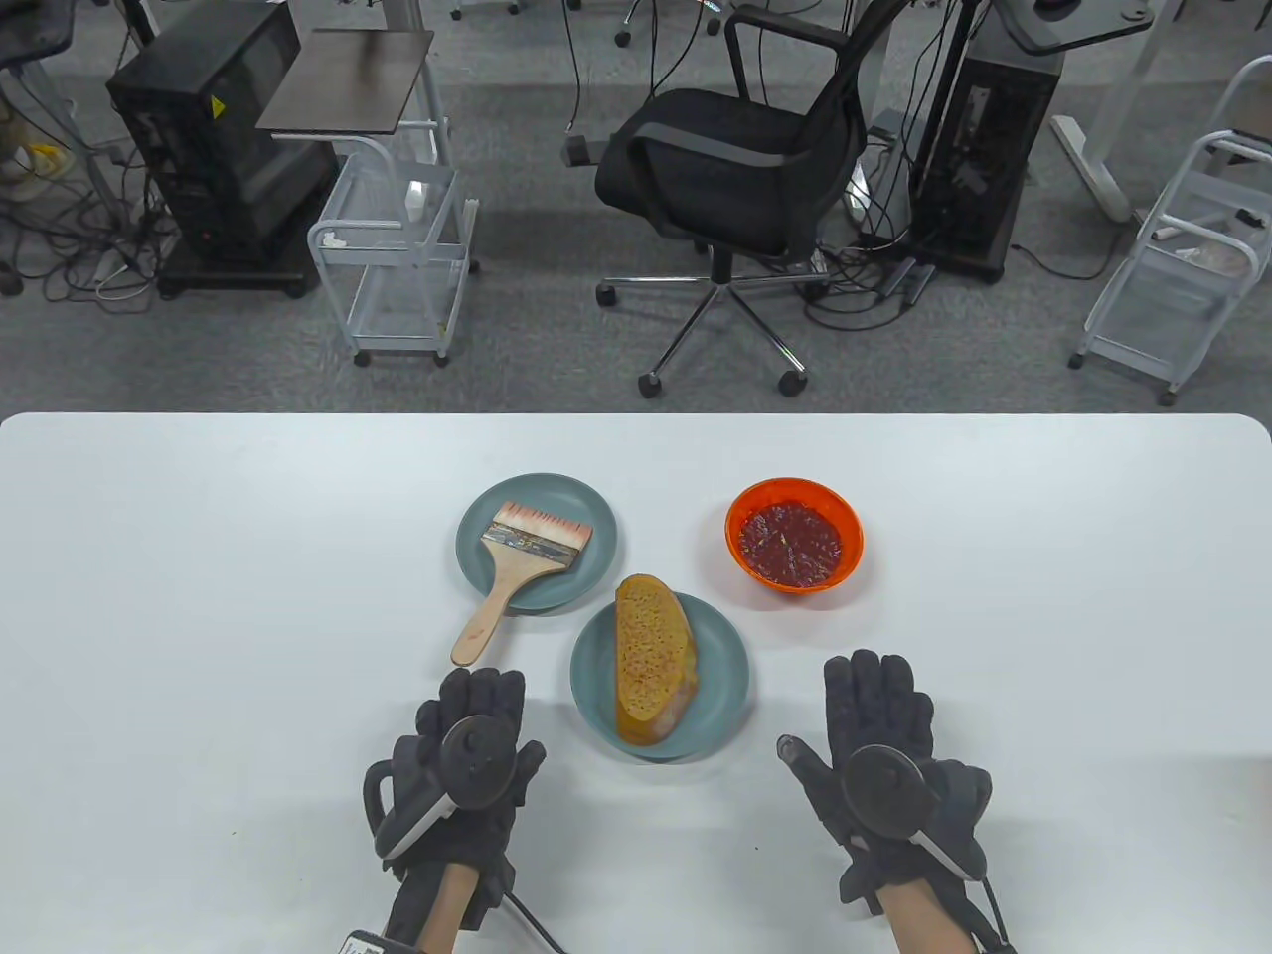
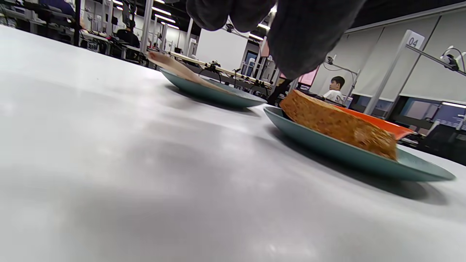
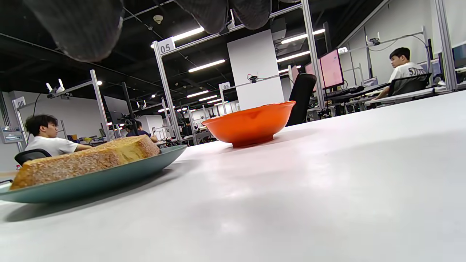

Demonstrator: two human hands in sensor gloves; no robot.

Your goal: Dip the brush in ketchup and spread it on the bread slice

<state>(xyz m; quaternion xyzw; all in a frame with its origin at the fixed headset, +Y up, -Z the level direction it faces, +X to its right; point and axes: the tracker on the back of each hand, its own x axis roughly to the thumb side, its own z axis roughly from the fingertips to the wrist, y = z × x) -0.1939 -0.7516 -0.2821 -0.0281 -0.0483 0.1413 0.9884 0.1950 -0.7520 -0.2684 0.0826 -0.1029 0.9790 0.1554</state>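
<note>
While both hands lie flat and released on the tabletop [image 1: 199, 596], the table view puts the brush [image 1: 517, 571] handle-down just beyond the left hand [image 1: 462, 765], the nearer one; ketchup bowl [image 1: 793, 535] sits beyond the right hand [image 1: 894, 765]. Left wrist view shows the bread slice [image 2: 338, 123] edge-on. Right wrist view hides the ketchup behind the bowl's wall.

"04" on a white square sign [image 2: 414, 41] atop a pale post; "05" [image 3: 165, 47], "08" [image 3: 224, 86] and "00" [image 3: 19, 102] on similar white frame signs.
</note>
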